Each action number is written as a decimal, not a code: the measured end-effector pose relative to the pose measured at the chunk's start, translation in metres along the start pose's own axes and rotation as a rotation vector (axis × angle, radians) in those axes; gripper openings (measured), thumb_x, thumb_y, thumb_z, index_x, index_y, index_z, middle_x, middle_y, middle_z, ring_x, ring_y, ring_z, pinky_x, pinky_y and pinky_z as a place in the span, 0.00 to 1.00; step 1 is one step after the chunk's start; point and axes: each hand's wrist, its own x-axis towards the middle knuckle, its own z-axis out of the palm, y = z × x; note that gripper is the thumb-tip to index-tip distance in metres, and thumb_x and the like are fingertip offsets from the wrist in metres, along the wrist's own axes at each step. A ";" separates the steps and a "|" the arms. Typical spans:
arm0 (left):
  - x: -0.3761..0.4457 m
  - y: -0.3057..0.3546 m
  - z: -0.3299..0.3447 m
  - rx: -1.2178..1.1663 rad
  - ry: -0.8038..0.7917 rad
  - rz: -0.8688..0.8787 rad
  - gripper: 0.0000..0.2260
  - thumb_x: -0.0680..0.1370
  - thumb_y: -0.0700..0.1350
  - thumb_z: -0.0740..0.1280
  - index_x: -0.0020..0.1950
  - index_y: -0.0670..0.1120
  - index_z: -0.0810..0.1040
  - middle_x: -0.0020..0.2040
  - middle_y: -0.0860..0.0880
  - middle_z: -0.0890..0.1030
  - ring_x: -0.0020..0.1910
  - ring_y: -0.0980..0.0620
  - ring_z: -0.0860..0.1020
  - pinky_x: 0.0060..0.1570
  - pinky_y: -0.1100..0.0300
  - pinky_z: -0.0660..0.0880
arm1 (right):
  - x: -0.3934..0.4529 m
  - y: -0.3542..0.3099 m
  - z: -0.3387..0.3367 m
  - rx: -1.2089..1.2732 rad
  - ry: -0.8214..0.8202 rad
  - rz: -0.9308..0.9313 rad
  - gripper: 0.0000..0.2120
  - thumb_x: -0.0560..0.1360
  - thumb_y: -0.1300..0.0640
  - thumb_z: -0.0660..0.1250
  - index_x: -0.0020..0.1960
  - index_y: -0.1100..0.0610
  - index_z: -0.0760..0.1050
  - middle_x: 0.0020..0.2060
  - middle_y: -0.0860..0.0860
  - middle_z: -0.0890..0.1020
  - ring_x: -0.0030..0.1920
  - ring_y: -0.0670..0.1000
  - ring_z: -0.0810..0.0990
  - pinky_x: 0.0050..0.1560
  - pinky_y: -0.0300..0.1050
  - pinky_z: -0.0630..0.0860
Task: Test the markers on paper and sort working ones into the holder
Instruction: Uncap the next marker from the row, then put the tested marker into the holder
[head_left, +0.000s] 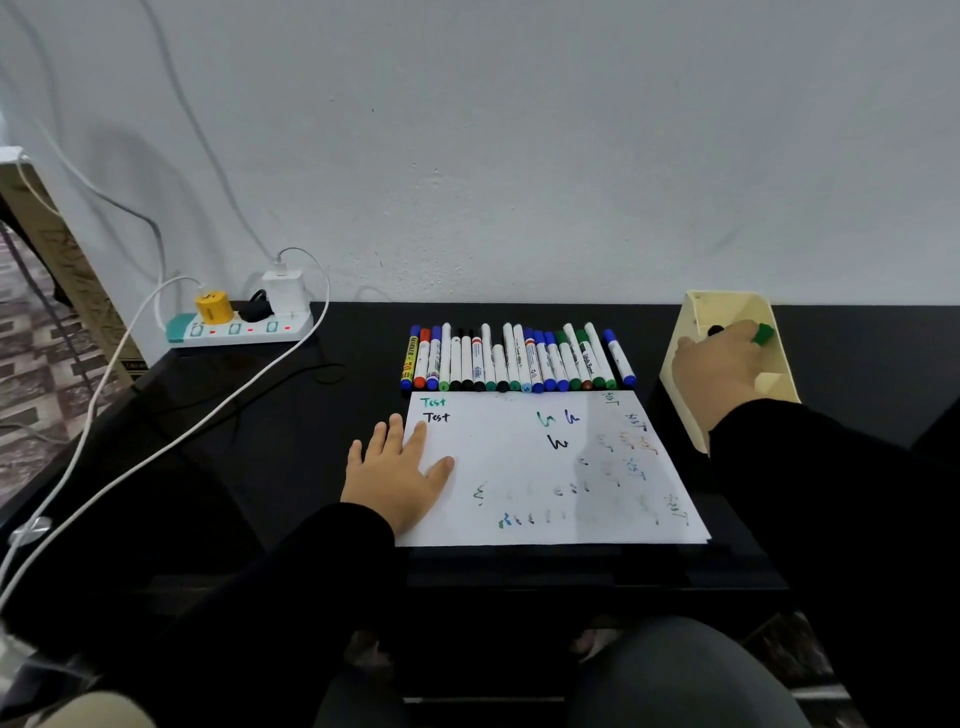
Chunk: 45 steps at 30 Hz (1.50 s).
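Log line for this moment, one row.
left hand: flat on paper | right hand: holds green-capped marker in holder | marker row: waiting behind paper

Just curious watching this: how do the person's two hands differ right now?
The left hand lies flat with fingers spread on the paper's left edge; the right hand is reaching into the cream holder. The left hand holds nothing; the right hand grips a green-capped marker. Both wear black sleeves.
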 end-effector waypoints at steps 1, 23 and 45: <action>0.000 0.000 0.000 -0.006 -0.003 -0.001 0.30 0.78 0.64 0.43 0.77 0.52 0.43 0.78 0.48 0.43 0.76 0.49 0.44 0.73 0.48 0.42 | -0.003 -0.003 0.000 0.028 0.019 -0.004 0.29 0.78 0.53 0.63 0.71 0.66 0.54 0.67 0.63 0.67 0.66 0.60 0.69 0.65 0.51 0.68; 0.006 0.000 0.003 -0.046 0.020 -0.018 0.29 0.78 0.63 0.45 0.77 0.54 0.45 0.78 0.50 0.42 0.76 0.51 0.42 0.73 0.48 0.40 | -0.010 -0.025 0.055 -0.364 -0.342 -0.233 0.16 0.79 0.60 0.59 0.66 0.64 0.68 0.62 0.59 0.71 0.62 0.58 0.72 0.62 0.49 0.70; 0.006 0.000 -0.013 -0.138 -0.127 -0.045 0.31 0.79 0.63 0.46 0.77 0.51 0.43 0.78 0.48 0.43 0.76 0.49 0.43 0.72 0.48 0.42 | -0.038 -0.024 0.029 0.185 -0.269 -0.231 0.06 0.74 0.62 0.60 0.41 0.60 0.74 0.41 0.54 0.72 0.39 0.55 0.69 0.29 0.40 0.58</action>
